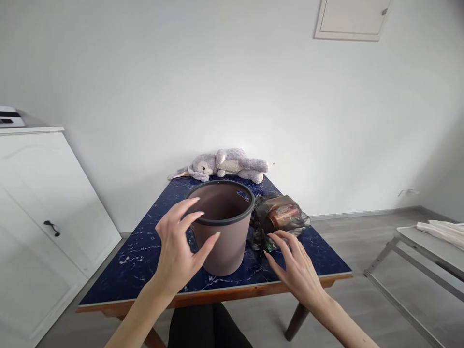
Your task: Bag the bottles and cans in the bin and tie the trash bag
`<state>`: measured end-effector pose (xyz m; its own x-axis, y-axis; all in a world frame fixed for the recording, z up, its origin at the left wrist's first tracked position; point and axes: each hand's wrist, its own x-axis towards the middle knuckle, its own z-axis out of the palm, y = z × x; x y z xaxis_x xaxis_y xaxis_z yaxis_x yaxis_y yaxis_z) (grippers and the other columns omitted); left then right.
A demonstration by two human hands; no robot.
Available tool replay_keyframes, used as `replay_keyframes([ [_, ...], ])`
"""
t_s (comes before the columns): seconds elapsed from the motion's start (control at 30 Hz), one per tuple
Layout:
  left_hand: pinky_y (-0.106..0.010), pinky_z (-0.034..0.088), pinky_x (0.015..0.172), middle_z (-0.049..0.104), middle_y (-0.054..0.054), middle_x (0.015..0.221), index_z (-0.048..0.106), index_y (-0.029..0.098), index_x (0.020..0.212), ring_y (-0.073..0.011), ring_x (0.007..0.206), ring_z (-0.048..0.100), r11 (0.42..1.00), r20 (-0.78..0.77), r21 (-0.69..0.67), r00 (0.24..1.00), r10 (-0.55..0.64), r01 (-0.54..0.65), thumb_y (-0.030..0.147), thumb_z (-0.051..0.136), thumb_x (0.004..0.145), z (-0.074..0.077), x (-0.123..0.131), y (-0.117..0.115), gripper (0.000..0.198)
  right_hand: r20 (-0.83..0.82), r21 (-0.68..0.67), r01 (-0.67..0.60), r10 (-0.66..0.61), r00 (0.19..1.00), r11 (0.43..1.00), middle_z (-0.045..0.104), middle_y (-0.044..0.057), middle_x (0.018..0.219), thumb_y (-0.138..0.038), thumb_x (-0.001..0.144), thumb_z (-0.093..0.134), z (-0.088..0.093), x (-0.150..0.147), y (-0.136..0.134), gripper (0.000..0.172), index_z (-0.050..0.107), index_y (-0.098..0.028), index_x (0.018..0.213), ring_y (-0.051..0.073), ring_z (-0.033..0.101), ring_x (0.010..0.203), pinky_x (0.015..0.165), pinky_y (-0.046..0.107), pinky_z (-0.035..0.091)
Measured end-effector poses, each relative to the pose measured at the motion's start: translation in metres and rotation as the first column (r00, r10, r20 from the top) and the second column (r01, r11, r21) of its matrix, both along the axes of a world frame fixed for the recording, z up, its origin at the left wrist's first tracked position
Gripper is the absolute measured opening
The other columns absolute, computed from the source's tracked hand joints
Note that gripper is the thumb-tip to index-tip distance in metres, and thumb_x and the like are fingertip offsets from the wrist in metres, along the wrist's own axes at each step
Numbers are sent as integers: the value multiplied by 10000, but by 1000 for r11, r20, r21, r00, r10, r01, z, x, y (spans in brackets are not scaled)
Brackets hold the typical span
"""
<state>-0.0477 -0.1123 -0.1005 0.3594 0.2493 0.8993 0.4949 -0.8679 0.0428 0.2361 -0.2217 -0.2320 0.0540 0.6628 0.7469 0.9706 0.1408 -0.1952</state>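
A brown trash bin [226,246] with a dark rim stands upright on the blue marbled table [137,261]. Its inside looks bare as far as I can see. My left hand [181,241] is raised at the bin's left front, fingers spread and holding nothing. To the right of the bin lies a filled, translucent black garbage bag [281,215], with something reddish-brown showing through the plastic. My right hand [292,261] hovers by the bag's near side, fingers curved and apart; whether the fingertips touch the plastic is unclear.
A grey plush rabbit [228,164] lies along the table's far edge against the wall. A white cabinet [47,217] stands at the left. On the right is a grey folding table [431,246] with white cloth [442,233] on it.
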Motion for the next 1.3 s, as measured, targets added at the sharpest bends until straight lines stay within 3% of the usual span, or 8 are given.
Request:
replay_keyframes([
  [0.13,-586,247,1252,754,-75,1254,553,308,1390,-342,1248,668,997,-212,-63,976,-58,46,462,765,988,25,16,4,480,-207,-55,-168,153,966,984,612,153,1401,-289,1078,535,-21,-6,-2,369,555,-304,1446,333,654,1287,1068,518,568],
  [0.23,-538,319,1209,782,-38,1075,662,283,1233,-301,1067,705,984,-311,-163,942,-124,75,482,750,993,28,18,7,324,-398,-112,-306,240,885,945,634,137,1346,-303,1086,497,-33,-12,2,282,598,-299,1349,312,671,1249,1069,490,562],
  [0.43,-447,456,1010,765,-57,1068,697,243,1152,-281,987,702,986,-344,-161,935,-85,30,423,686,1043,29,5,13,210,-546,-189,-457,294,785,869,736,89,1066,-339,1109,431,-38,-21,17,251,648,-257,1206,254,732,973,872,383,597],
  [0.57,-454,473,990,758,-75,1122,684,228,1178,-295,1034,701,987,-359,-154,933,-16,-42,439,634,1070,35,-15,40,242,-626,-257,-529,278,729,809,779,72,961,-445,1102,495,-39,-17,28,296,701,-237,1144,233,736,885,788,331,574],
  [0.8,-522,488,1004,767,-132,1163,693,205,1188,-364,1107,703,955,-395,-178,906,151,-237,569,566,1055,45,-68,117,408,-692,-302,-583,247,678,754,786,80,1018,-558,1081,519,-46,-10,32,401,740,-227,1130,227,710,932,822,314,533],
  [0.97,-507,512,974,754,-151,1178,701,212,1163,-378,1079,713,928,-373,-210,903,215,-308,721,502,1008,50,-102,161,568,-701,-314,-592,239,672,742,772,78,1043,-550,1074,528,-45,-13,31,384,742,-235,1126,225,695,941,839,312,522],
  [1.13,-491,526,951,766,-163,1176,706,209,1136,-380,1063,715,916,-380,-234,898,223,-326,788,495,964,55,-117,179,640,-697,-323,-578,225,681,750,769,81,1062,-528,1077,521,-45,-15,31,371,738,-230,1123,225,685,951,850,320,514],
  [1.3,-483,518,985,785,-162,1148,705,204,1142,-374,1096,713,904,-358,-261,903,235,-339,719,505,984,52,-117,179,574,-689,-333,-562,211,693,757,770,81,1063,-522,1072,525,-45,-16,30,361,740,-233,1110,230,684,953,866,334,508],
])
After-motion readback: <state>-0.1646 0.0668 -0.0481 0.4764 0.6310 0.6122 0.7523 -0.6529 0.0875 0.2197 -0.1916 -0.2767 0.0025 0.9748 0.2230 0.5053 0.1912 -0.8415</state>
